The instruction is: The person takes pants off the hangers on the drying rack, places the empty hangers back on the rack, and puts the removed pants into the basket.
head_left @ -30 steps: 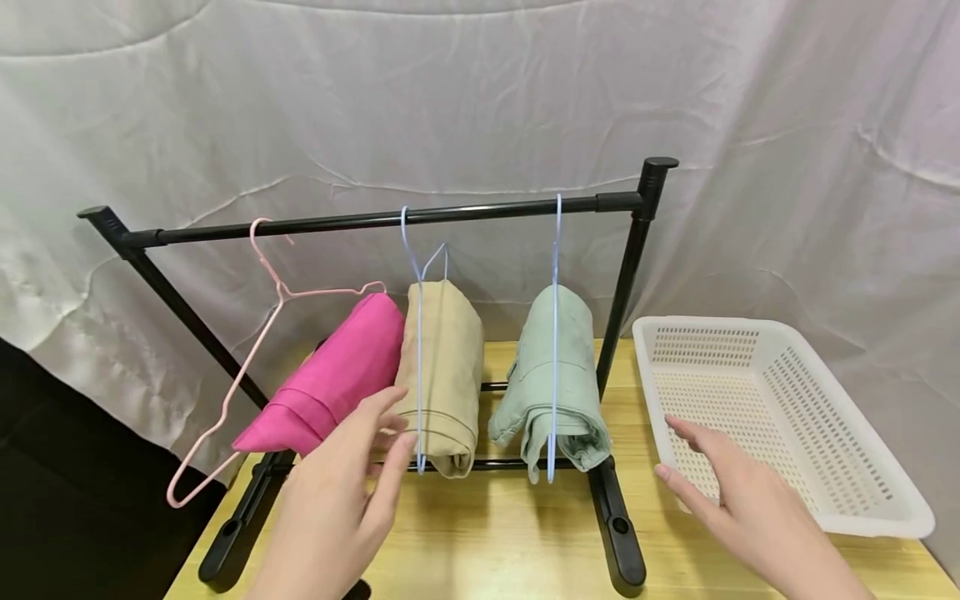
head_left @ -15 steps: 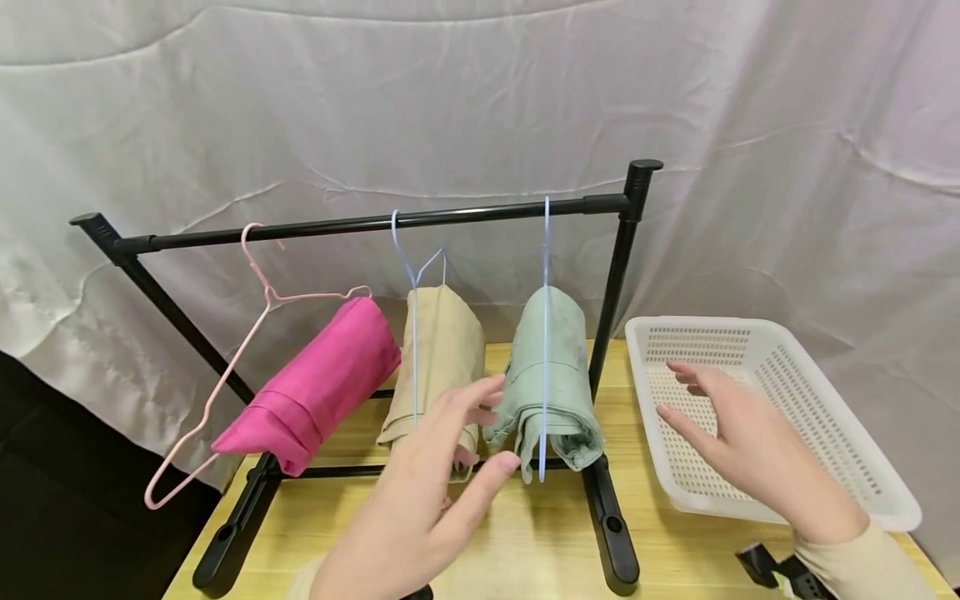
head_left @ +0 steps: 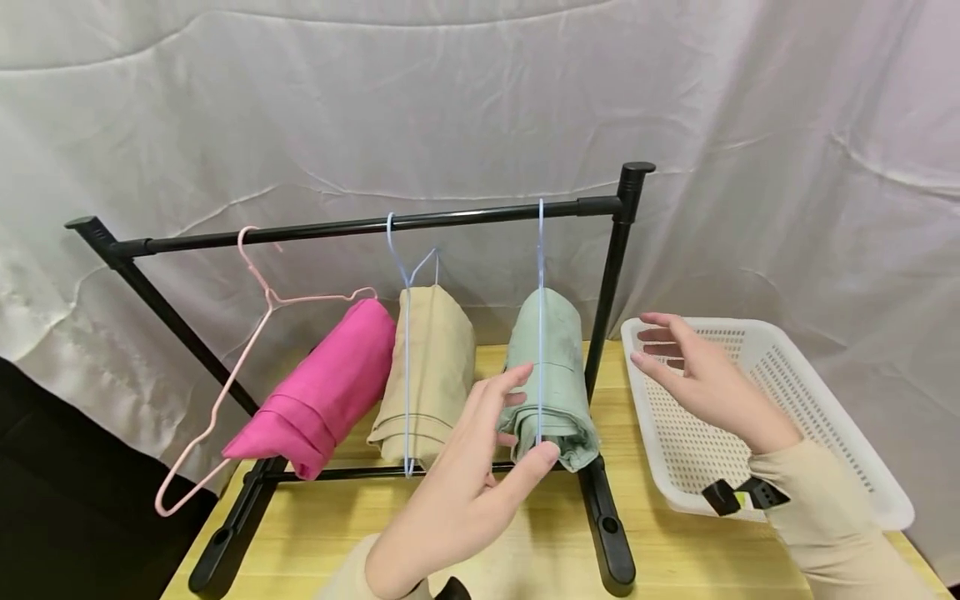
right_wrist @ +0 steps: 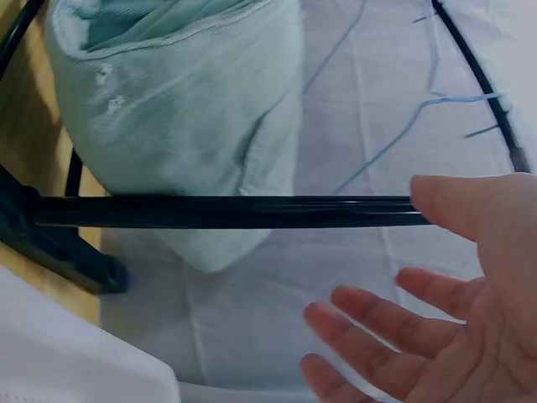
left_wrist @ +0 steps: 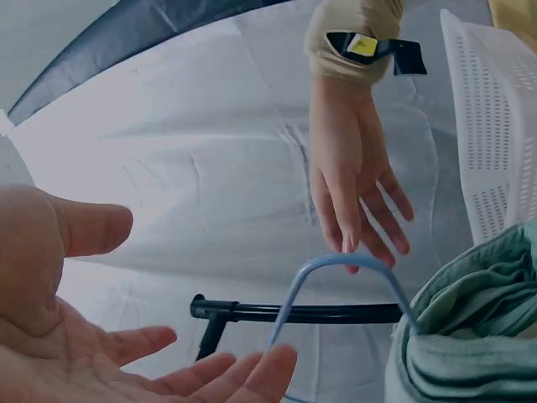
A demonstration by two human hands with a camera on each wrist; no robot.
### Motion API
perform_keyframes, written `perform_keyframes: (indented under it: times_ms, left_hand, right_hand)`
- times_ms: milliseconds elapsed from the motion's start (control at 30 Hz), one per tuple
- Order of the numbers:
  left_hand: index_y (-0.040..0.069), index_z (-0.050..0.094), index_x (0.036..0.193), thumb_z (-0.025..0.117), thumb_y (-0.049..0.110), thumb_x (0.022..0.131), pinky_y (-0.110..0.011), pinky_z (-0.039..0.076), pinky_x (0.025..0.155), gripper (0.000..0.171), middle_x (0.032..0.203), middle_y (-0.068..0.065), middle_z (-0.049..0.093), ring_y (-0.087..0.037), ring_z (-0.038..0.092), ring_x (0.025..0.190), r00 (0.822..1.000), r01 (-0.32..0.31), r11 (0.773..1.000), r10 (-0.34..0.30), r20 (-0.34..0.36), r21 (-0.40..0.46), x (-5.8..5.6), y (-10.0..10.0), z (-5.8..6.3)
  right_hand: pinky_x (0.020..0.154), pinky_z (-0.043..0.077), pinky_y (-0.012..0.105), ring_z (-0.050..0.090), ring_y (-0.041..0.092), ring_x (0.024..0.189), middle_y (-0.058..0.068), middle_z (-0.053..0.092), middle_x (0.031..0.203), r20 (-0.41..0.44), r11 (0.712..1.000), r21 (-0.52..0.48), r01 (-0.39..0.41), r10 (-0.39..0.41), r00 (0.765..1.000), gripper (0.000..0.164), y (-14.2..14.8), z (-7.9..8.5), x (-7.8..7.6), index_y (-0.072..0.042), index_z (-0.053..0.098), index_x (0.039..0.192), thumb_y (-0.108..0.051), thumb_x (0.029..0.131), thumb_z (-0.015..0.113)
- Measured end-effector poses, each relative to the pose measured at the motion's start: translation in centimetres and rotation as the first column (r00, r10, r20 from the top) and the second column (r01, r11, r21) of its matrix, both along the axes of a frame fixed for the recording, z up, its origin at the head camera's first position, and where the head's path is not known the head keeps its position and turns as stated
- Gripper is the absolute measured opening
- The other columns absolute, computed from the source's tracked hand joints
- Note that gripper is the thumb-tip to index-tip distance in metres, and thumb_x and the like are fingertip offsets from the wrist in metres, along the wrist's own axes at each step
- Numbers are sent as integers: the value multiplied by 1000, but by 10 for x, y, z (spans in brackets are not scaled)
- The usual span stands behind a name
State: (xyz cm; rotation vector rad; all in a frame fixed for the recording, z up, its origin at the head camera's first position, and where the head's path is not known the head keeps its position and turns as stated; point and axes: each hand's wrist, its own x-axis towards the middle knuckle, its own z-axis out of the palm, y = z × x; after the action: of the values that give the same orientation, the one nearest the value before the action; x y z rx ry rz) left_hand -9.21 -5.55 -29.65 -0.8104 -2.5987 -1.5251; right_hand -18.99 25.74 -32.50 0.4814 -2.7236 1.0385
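Observation:
My left hand (head_left: 468, 492) reaches in front of the pale green folded garment (head_left: 562, 358) with its fingers apart, close to the blue hanger (head_left: 541, 250) that bears it. In the left wrist view that hand (left_wrist: 101, 336) holds nothing, and the hanger's rounded end (left_wrist: 336, 262) lies just beyond the fingertips. My right hand (head_left: 705, 383) hovers over the near side of the white basket, fingers spread. The right wrist view has this hand (right_wrist: 445, 327) beside the rack's black side post (right_wrist: 235, 211), with nothing in it. Whether any finger touches the hanger is unclear.
A black rack bar (head_left: 322, 229) also carries a beige folded garment (head_left: 431, 367) on a blue hanger and a magenta one (head_left: 330, 383) on a tilted pink hanger (head_left: 258, 333). The white perforated basket (head_left: 892, 500) stands right of the rack on the wooden table (head_left: 675, 550).
My left hand has moved right, from the magenta and beige garments to the pale green one. My right hand has risen and shifted further in over the basket. The view has shifted slightly.

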Motion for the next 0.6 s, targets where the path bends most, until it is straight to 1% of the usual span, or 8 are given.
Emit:
perform_keyframes:
  times_ms: [100, 167, 233, 267, 367, 467, 533, 600]
  left_hand:
    - [47, 20, 153, 54, 45, 103, -31, 56, 78, 61, 150, 13, 34, -20, 57, 120, 1000, -12, 1000, 12, -20, 25, -7, 4, -6]
    - [46, 19, 153, 55, 40, 103, -35, 56, 90, 62, 151, 12, 32, -18, 51, 130, 999, -10, 998, 11, -30, 56, -13, 8, -10]
    - [44, 18, 154, 55, 36, 104, -37, 52, 103, 63, 153, 10, 30, -15, 44, 138, 1000, -4, 996, 7, -30, 94, -19, 12, -16]
    - [43, 18, 154, 56, 36, 103, -37, 52, 104, 64, 154, 9, 30, -15, 43, 138, 1000, -6, 994, 9, -24, 108, -23, 14, -18]
    - [40, 18, 155, 57, 34, 103, -37, 47, 111, 66, 155, 2, 31, -17, 40, 141, 1000, -11, 985, 10, 7, 172, -33, 18, -24]
    - [38, 18, 156, 57, 33, 103, -40, 45, 111, 66, 154, -3, 34, -22, 43, 140, 996, -24, 967, 2, 85, 253, -41, 21, -27]
    - [37, 18, 156, 56, 31, 103, -42, 45, 110, 65, 152, -6, 37, -24, 45, 138, 989, -33, 950, -13, 146, 310, -45, 23, -28]
    - [36, 18, 156, 54, 27, 105, -43, 46, 109, 63, 150, -9, 38, -27, 48, 136, 980, -31, 929, -45, 194, 368, -48, 25, -28]
  right_hand:
    - [101, 49, 57, 58, 42, 126, 20, 55, 140, 4, 998, -58, -29, 29, 1000, 58, -1, -5, -11, -10, 31, 152, -37, 105, 52]
    - [102, 51, 45, 57, 40, 127, 19, 54, 141, -5, 995, -96, -29, 29, 1000, 57, -2, -8, -16, -11, 31, 153, -35, 105, 52]
    - [102, 51, 33, 56, 39, 128, 19, 54, 141, -13, 990, -134, -33, 31, 999, 56, -4, -9, -21, -13, 31, 153, -33, 106, 52]
    - [101, 50, 31, 56, 38, 129, 18, 53, 142, -17, 989, -146, -31, 29, 999, 56, -5, -9, -23, -13, 30, 154, -33, 106, 51]
    - [106, 48, 37, 53, 38, 133, 18, 50, 145, -10, 980, -194, -48, 47, 999, 58, -11, -9, -32, -16, 26, 156, -35, 106, 49]
    - [108, 40, 58, 48, 40, 136, 21, 46, 148, -16, 977, -202, -71, 70, 997, 59, -18, -8, -42, -16, 19, 159, -37, 109, 41]
    - [109, 38, 59, 46, 39, 137, 20, 45, 149, -21, 970, -223, -100, 98, 995, 56, -22, -8, -49, -16, 18, 159, -38, 110, 34]
    - [110, 40, 53, 47, 37, 135, 18, 47, 148, -41, 959, -248, -139, 133, 990, 53, -27, -8, -55, -14, 18, 158, -37, 111, 27]
